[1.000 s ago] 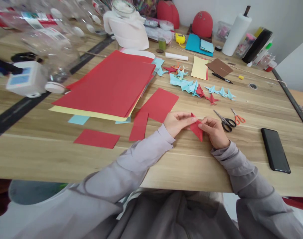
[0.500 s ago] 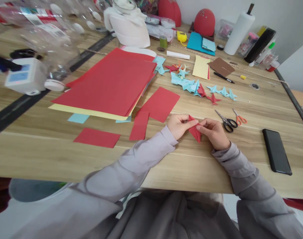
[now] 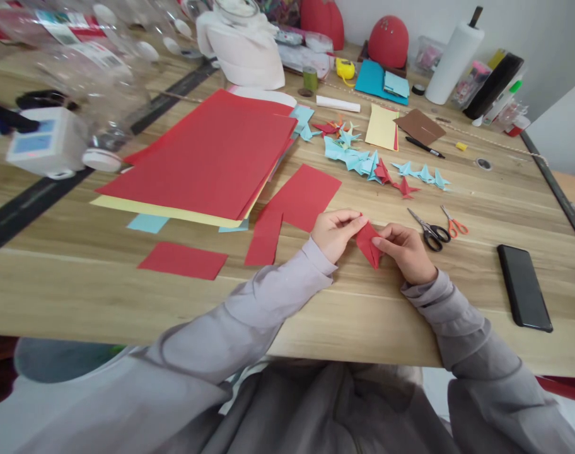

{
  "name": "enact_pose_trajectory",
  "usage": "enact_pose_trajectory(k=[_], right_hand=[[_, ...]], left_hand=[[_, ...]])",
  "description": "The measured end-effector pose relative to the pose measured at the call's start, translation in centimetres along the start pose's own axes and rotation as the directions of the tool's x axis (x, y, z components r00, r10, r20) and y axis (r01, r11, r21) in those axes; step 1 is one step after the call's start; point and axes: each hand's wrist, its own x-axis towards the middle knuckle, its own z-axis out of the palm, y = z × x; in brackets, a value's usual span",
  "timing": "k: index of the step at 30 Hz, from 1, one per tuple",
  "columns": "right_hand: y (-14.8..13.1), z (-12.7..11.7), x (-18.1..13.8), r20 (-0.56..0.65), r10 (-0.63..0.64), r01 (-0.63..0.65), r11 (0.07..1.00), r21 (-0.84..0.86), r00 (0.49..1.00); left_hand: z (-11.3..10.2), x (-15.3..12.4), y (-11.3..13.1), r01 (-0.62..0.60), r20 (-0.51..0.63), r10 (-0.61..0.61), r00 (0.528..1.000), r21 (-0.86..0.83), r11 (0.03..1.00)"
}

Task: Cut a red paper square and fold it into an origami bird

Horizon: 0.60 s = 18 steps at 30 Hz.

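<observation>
A small folded red paper piece is held just above the wooden table between both hands. My left hand pinches its upper left edge with thumb and fingers. My right hand grips its right side, fingers curled. A cut red sheet lies just beyond my left hand. Two pairs of scissors, black-handled and orange-handled, lie right of my right hand.
A stack of red and yellow sheets lies at centre left, a red rectangle near the front edge. Several folded blue and red paper figures sit farther back. A black phone lies at right. Bottles, a paper roll and clutter line the back.
The red piece has been turned and flattened between my fingers; its upper flap now lies closed. Both hands stay in the same spot.
</observation>
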Motion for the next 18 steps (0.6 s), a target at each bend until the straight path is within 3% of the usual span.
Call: enact_pose_trajectory(k=[8,11,15,18], right_hand=[[0.06,0.08,-0.11,0.011,-0.017,0.018,1.000,-0.025,1.000],[0.05,0.08,-0.09,-0.003,-0.024,0.023,0.999,-0.034,1.000],[0.05,0.01,-0.01,0.001,-0.017,0.017,0.999,-0.029,1.000],[0.08,-0.01,0.00,0.010,-0.027,0.028,0.999,-0.036,1.000]], left_hand=[[-0.32,0.47,0.01,0.015,-0.084,-0.018,0.996,-0.027,1.000],[-0.18,0.42,0.16,0.049,-0.067,-0.050,0.996,-0.016,0.999],[0.15,-0.06,0.55,0.001,0.051,-0.010,0.999,0.177,0.984],[0.26,-0.34,0.79,-0.058,0.078,0.037,0.996,0.289,0.955]])
